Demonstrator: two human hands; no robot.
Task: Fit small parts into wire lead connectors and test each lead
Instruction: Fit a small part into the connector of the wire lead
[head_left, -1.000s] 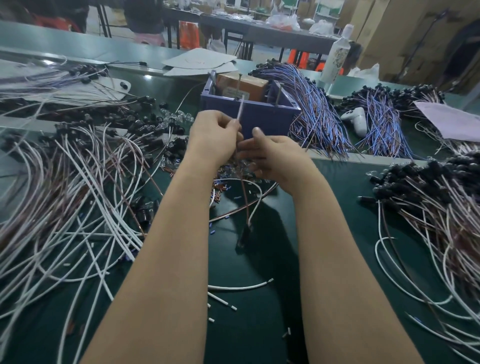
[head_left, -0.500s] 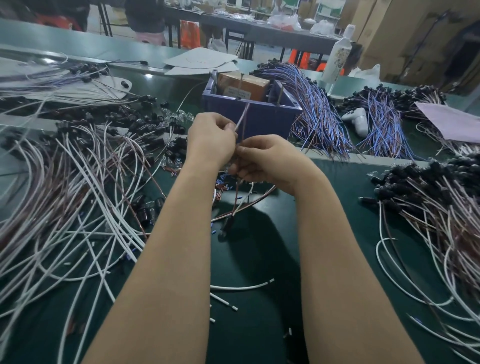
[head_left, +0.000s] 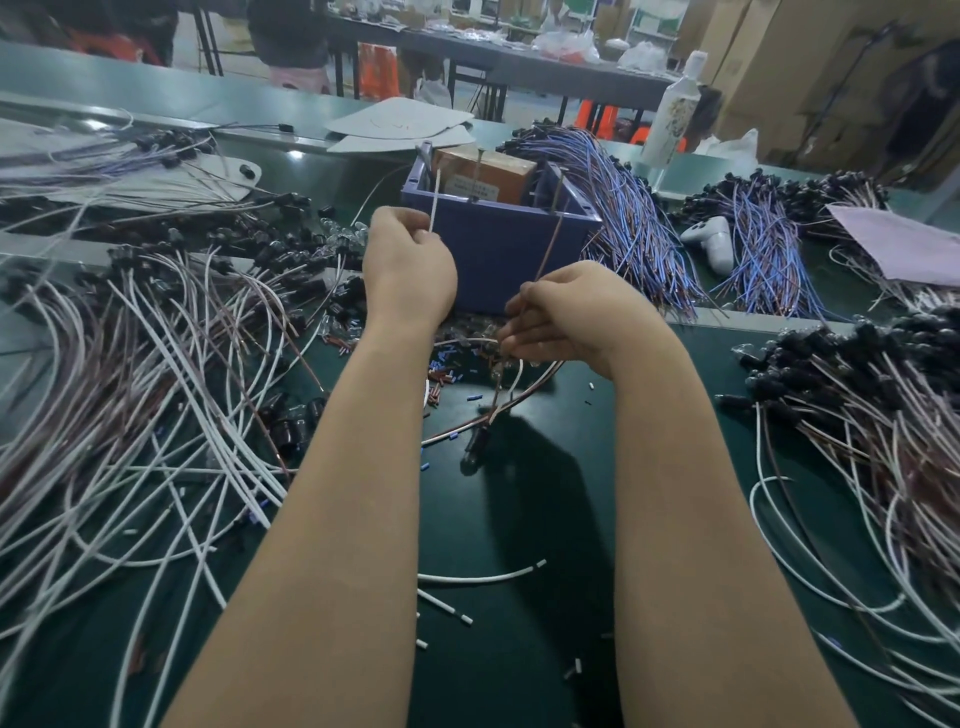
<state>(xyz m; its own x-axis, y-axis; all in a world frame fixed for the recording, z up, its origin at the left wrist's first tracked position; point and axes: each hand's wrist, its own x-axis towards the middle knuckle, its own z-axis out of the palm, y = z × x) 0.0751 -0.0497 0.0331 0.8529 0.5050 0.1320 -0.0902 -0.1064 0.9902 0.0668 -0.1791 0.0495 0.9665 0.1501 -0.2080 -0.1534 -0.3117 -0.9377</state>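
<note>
Hands drawn apart since a second ago, left hand (head_left: 410, 270) pinches the white wire (head_left: 434, 197), right hand (head_left: 576, 312) the brown wire (head_left: 551, 234), before the bin (head_left: 498, 260); open mat (head_left: 519, 670) lies between wire heaps (head_left: 156, 364).

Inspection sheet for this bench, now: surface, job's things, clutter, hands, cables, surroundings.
Surface: dark green mat, wires over both sides.
Job's things: white lead and brown lead raised before blue box; small red and blue parts scattered.
Clutter: white offcuts, bottle, paper.
Hands: left hand pinches white lead; right hand grips brown lead.
Cables: white heap left, blue bundle behind, black-capped heap right.
Surroundings: far table, cardboard boxes.
</note>
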